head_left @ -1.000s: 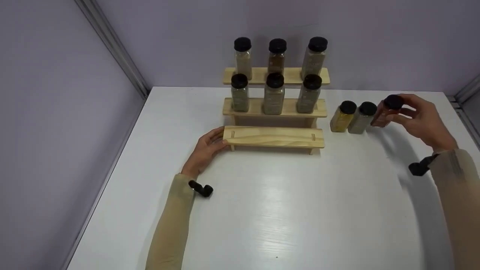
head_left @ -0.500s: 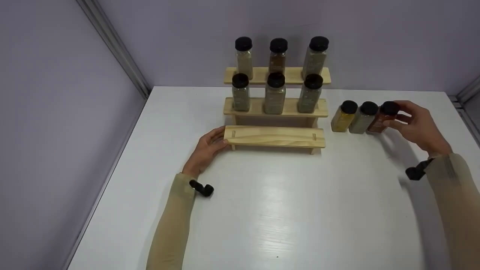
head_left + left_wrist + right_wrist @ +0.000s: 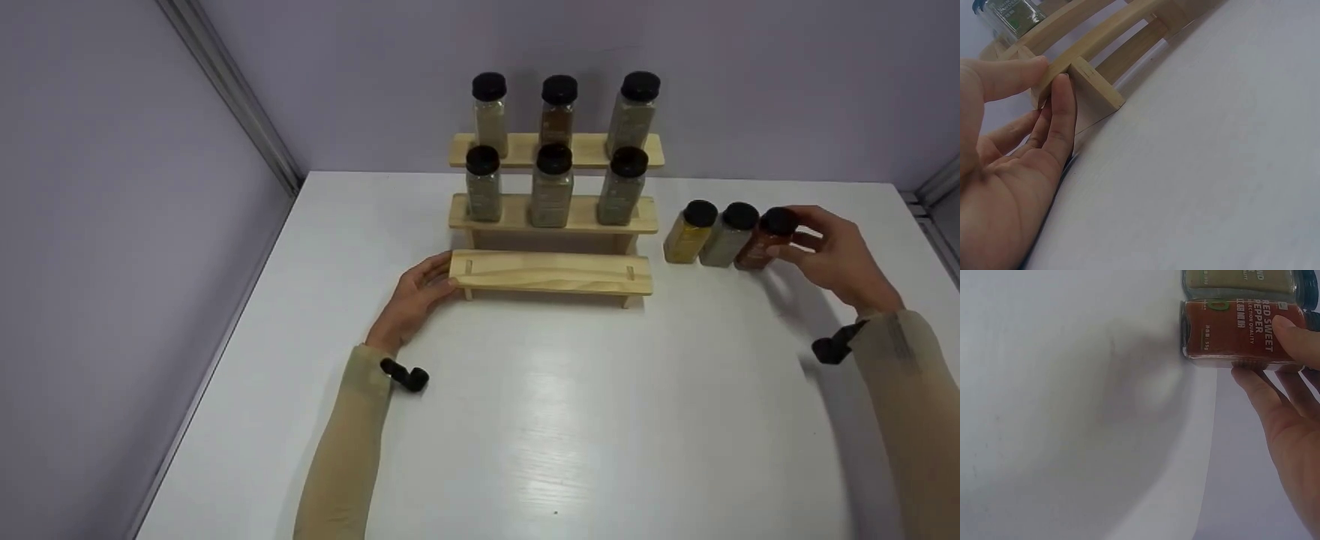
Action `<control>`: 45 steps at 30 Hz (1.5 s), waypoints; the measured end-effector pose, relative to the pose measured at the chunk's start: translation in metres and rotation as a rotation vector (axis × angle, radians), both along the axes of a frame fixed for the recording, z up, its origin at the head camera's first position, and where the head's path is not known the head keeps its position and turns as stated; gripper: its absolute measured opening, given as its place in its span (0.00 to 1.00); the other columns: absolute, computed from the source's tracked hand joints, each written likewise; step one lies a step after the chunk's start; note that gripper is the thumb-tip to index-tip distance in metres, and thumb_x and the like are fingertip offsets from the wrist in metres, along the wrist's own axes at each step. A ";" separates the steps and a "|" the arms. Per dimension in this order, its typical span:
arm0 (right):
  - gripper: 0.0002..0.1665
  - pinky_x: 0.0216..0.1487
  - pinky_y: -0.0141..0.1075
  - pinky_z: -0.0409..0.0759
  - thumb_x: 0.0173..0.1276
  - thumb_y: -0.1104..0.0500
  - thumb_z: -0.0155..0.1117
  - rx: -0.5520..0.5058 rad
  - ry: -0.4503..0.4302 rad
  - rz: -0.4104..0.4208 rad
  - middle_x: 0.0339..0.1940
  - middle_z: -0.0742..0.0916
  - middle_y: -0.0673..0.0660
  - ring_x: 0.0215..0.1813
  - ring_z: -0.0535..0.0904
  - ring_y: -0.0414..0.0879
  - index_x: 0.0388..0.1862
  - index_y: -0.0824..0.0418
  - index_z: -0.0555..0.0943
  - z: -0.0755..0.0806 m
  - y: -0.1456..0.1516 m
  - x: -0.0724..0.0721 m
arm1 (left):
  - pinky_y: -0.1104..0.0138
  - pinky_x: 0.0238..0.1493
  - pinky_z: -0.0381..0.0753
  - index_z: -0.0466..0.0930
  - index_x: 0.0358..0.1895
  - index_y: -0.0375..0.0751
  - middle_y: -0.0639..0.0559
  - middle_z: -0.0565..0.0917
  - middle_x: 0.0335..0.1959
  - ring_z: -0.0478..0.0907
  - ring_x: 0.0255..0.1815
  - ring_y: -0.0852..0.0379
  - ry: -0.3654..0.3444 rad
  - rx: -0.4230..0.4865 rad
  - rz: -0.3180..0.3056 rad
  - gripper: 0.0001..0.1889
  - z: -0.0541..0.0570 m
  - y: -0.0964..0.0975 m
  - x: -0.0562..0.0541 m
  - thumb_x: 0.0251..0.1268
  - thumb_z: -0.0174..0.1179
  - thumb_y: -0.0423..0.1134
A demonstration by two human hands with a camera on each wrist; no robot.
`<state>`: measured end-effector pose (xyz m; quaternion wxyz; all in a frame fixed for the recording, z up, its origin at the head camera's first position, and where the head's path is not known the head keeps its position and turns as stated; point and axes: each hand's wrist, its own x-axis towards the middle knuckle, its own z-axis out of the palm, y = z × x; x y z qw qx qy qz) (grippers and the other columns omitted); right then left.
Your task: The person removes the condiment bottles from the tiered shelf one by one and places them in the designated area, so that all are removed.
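My left hand [image 3: 414, 298] pinches the left end of the low front step of a wooden spice rack [image 3: 551, 274], thumb above and fingers beneath in the left wrist view. At the right, my right hand [image 3: 836, 255] holds a red sweet pepper jar [image 3: 1230, 332] with a black cap, thumb on its label side and fingers on the opposite side. That jar stands at the end of a short row, close beside a grey-green spice jar [image 3: 726, 238]. A yellow spice jar [image 3: 686, 238] is leftmost in the row.
Three capped jars, among them a brown one [image 3: 556, 124], stand on the rack's top shelf [image 3: 521, 154]. Three more, one in the middle [image 3: 551, 199], stand on the second shelf [image 3: 585, 221]. A wall [image 3: 720, 90] rises behind the white table [image 3: 600, 420].
The red sweet pepper jar came down and left in my right hand, from tilted and apart to standing beside the grey-green jar. My left hand kept its place on the rack.
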<state>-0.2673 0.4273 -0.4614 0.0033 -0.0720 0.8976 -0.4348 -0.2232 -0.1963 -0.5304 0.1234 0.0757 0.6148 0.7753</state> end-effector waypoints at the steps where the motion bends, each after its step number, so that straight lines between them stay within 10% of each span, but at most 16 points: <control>1: 0.37 0.55 0.12 0.76 0.77 0.59 0.71 0.002 -0.004 -0.003 0.64 0.77 0.39 0.60 0.74 0.26 0.81 0.58 0.70 0.000 0.000 0.000 | 0.54 0.75 0.79 0.62 0.83 0.36 0.37 0.69 0.78 0.75 0.73 0.46 0.001 0.000 -0.001 0.32 0.000 0.000 0.000 0.81 0.61 0.31; 18: 0.37 0.57 0.11 0.75 0.77 0.61 0.70 0.003 0.011 0.020 0.66 0.77 0.41 0.58 0.74 0.22 0.81 0.61 0.69 0.001 0.000 -0.002 | 0.59 0.71 0.82 0.61 0.83 0.33 0.35 0.69 0.78 0.75 0.72 0.47 -0.001 -0.025 0.012 0.32 0.000 0.001 -0.002 0.81 0.59 0.29; 26: 0.43 0.56 0.12 0.76 0.77 0.58 0.71 0.009 -0.005 0.027 0.78 0.72 0.62 0.71 0.75 0.35 0.86 0.56 0.64 0.010 0.000 0.000 | 0.57 0.73 0.80 0.60 0.83 0.35 0.35 0.69 0.78 0.74 0.73 0.46 -0.015 -0.011 0.013 0.33 0.001 0.001 -0.001 0.81 0.60 0.30; 35: 0.35 0.55 0.14 0.78 0.76 0.59 0.72 -0.108 0.075 -0.035 0.67 0.81 0.40 0.64 0.79 0.26 0.79 0.56 0.73 0.042 -0.012 0.005 | 0.60 0.73 0.81 0.62 0.83 0.34 0.36 0.69 0.78 0.74 0.73 0.47 -0.009 -0.013 0.020 0.32 0.002 0.001 -0.002 0.81 0.60 0.30; 45: 0.32 0.64 0.17 0.77 0.73 0.64 0.73 -0.129 0.255 0.011 0.64 0.84 0.44 0.64 0.80 0.32 0.74 0.63 0.77 0.067 -0.043 0.002 | 0.62 0.72 0.81 0.62 0.82 0.34 0.36 0.69 0.78 0.74 0.73 0.48 -0.016 -0.015 0.016 0.32 0.001 0.002 -0.003 0.80 0.60 0.29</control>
